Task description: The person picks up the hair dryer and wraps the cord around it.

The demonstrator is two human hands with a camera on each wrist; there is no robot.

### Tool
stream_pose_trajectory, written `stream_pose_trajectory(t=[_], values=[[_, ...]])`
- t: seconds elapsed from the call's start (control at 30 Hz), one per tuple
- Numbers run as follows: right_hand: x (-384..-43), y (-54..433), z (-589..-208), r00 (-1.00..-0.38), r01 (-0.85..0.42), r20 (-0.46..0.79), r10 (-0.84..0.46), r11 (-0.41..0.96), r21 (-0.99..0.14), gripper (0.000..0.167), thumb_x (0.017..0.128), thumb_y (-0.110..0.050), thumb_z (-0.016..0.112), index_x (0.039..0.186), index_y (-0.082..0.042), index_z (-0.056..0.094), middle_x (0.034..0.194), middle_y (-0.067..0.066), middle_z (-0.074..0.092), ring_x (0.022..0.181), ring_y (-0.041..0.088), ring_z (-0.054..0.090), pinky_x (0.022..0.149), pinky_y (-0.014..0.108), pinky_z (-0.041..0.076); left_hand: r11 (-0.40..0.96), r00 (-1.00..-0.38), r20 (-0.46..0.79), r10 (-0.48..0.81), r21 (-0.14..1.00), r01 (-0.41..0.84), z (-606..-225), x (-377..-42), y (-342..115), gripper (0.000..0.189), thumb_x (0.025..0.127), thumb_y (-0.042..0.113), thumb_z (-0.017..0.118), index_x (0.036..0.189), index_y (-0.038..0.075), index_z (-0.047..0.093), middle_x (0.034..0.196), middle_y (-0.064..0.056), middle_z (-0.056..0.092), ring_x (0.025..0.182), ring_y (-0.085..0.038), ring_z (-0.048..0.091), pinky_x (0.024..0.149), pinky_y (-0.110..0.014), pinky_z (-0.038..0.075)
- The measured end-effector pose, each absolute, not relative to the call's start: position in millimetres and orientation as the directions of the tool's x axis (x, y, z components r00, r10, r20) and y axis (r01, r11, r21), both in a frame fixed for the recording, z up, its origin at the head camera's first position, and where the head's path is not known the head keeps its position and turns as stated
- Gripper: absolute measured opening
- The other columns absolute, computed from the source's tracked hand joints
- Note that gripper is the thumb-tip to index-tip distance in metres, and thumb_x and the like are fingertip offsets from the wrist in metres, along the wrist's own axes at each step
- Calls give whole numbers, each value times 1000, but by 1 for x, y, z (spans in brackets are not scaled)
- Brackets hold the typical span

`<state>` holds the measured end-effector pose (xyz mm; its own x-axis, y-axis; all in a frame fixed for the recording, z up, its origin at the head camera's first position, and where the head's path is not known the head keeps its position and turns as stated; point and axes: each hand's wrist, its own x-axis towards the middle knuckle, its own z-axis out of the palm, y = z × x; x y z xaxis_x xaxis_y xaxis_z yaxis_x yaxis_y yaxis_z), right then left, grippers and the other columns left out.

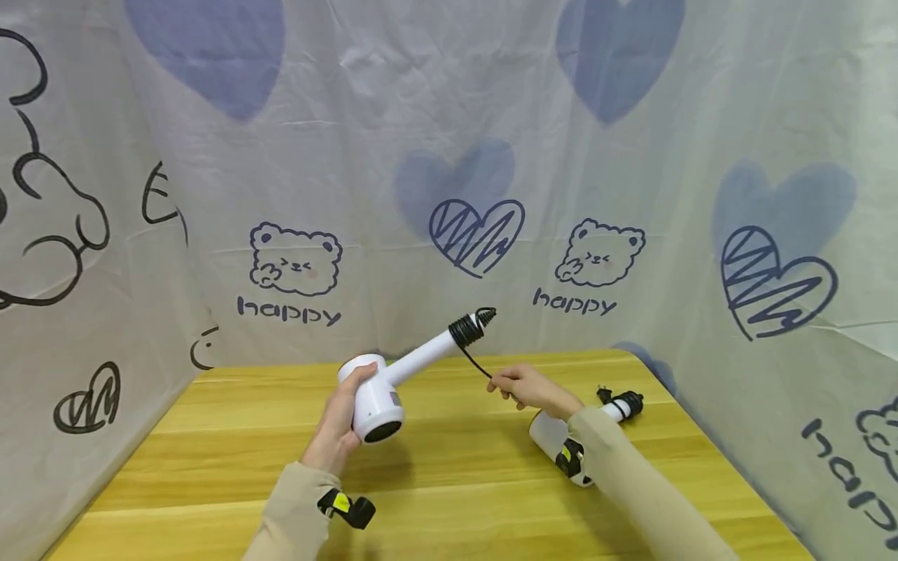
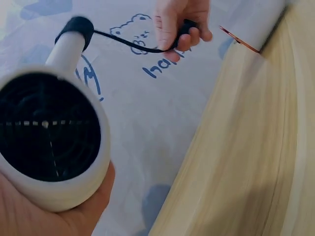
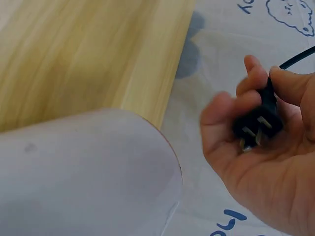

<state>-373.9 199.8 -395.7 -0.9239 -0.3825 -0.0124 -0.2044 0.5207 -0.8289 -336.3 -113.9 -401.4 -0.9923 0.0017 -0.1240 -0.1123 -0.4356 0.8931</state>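
A white hair dryer [image 1: 375, 401] is held above the table by my left hand [image 1: 338, 421], whose fingers wrap round its barrel. The handle slants up to the right, and a black cord [image 1: 466, 333] is wound round its end. From there a loose length of cord runs to my right hand [image 1: 529, 387]. The right wrist view shows that hand with its fingers curled round a black two-pin plug [image 3: 258, 123]. In the left wrist view the dryer's dark round grille [image 2: 49, 137] faces the camera.
A second white hair dryer [image 1: 549, 436] lies on the wooden table [image 1: 463, 506] under my right forearm, its cord wound round the handle and its plug [image 1: 604, 394] sticking out. Printed cloth [image 1: 379, 195] hangs behind the table and at both sides.
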Motion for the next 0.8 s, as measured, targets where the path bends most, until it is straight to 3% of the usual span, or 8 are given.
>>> stream_pose_trajectory(t=[0.17, 0.3, 0.43, 0.57, 0.8], values=[[-376, 201, -389, -951, -257, 85, -298, 604, -755, 26, 104, -18, 45, 99, -7, 68, 91, 4, 59, 71, 15, 43, 60, 25, 37, -351, -980, -140, 144, 918, -183, -404, -332, -113, 52, 93, 39, 56, 127, 3, 42, 84, -1, 65, 71, -16, 65, 68, -30, 56], [-378, 204, -379, -946, -319, 194, -261, 631, -707, 24, 101, -9, 45, 79, -7, 55, 73, 1, 49, 60, 14, 37, 59, 27, 35, -310, -966, -140, 217, 928, -205, -406, -331, -113, 56, 93, 40, 56, 131, 2, 40, 87, -2, 65, 74, -16, 66, 70, -31, 57], [-380, 209, -369, -867, -497, 364, -339, 642, -584, 17, 97, -4, 50, 89, -8, 65, 78, 4, 62, 70, 16, 52, 68, 33, 46, -233, -966, -128, 224, 956, -181, -406, -330, -116, 59, 90, 38, 60, 134, 3, 39, 92, -4, 65, 78, -19, 66, 72, -35, 58], [-381, 211, -366, -736, -666, 482, -474, 632, -396, 16, 99, -17, 58, 99, -9, 72, 95, 4, 71, 87, 20, 59, 80, 39, 49, -110, -976, -102, 193, 986, -125, -404, -329, -122, 63, 86, 34, 66, 137, 10, 37, 102, -11, 64, 81, -25, 67, 72, -44, 60], [-378, 199, -361, -687, -676, 500, -527, 716, -174, 15, 95, -21, 64, 101, -13, 74, 94, -2, 70, 88, 16, 61, 79, 36, 53, 26, -990, -49, 133, 999, -46, -400, -329, -129, 69, 83, 26, 73, 138, 10, 35, 114, -22, 58, 82, -28, 67, 68, -50, 61]])
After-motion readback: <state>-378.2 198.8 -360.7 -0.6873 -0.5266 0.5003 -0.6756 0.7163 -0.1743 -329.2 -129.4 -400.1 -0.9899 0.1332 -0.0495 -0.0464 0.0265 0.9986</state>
